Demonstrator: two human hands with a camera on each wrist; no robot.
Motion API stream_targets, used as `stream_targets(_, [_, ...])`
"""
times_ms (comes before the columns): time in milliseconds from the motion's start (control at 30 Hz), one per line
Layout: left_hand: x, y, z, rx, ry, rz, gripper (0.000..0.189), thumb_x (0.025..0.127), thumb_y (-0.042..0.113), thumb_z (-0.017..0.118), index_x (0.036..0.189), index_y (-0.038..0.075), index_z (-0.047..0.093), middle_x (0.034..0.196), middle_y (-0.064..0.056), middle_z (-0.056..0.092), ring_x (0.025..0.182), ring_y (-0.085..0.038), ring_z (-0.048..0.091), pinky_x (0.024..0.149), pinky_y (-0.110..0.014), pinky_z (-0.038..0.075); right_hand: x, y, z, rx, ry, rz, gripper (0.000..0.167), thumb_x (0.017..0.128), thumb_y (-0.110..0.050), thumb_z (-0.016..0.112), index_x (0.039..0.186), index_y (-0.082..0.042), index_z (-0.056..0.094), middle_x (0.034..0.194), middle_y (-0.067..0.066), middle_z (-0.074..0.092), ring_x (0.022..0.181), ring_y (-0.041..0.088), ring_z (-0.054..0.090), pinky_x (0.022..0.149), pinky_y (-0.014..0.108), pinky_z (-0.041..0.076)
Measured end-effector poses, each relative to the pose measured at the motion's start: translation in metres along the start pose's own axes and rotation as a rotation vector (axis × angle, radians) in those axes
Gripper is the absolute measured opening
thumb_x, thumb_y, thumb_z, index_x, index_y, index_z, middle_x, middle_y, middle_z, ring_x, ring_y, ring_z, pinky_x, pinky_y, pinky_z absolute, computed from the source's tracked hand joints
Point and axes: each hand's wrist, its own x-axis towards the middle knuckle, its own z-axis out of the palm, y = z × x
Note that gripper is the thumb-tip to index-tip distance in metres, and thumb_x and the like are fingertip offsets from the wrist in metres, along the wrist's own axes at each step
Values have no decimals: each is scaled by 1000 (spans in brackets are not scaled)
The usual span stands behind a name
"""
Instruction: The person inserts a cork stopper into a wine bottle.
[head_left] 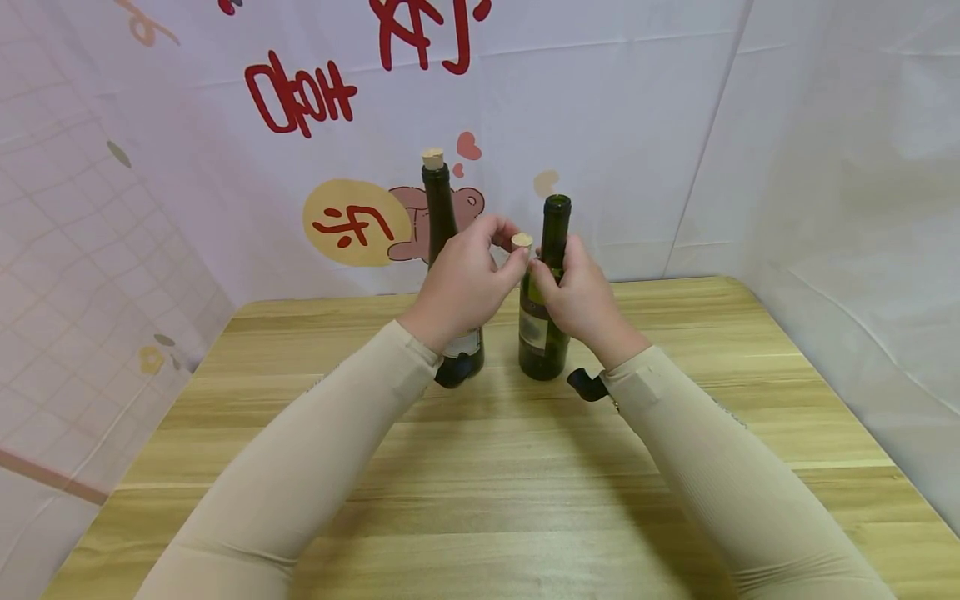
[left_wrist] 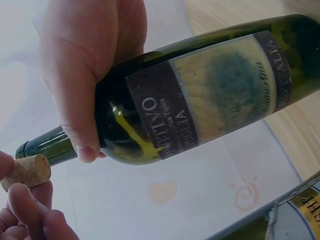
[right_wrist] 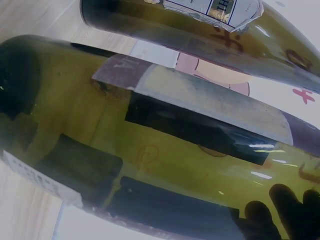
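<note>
A green wine bottle (head_left: pixel 543 356) stands upright on the table, its mouth uncorked. My right hand (head_left: pixel 587 304) grips it around the neck and shoulder; in the right wrist view, dark fingertips (right_wrist: pixel 260 215) show at the lower right of the glass. My left hand (head_left: pixel 467 279) pinches a cork (head_left: pixel 522 241) between thumb and fingers, to the left of the bottle's neck and lower than its mouth. In the left wrist view the cork (left_wrist: pixel 31 171) appears close to the neck's end; whether they touch I cannot tell.
A second, darker wine bottle (head_left: pixel 441 208) stands left of the first, partly behind my left hand, with a cork (head_left: pixel 432 158) in its mouth. Both bottles are on a wooden table (head_left: pixel 480 500). Behind it hangs a white printed cloth (head_left: pixel 615 100).
</note>
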Motion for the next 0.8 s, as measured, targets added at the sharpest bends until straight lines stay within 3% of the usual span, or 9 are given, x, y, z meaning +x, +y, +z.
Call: stream_targets(800, [9, 17, -11, -70, 58, 31, 23, 105, 28, 60, 123, 12, 59, 114, 1, 66, 67, -21, 53, 66, -31, 47, -13, -6, 5, 7, 34, -22, 41, 108, -35, 57, 132, -4, 46, 124, 16, 62, 108, 34, 61, 97, 58, 52])
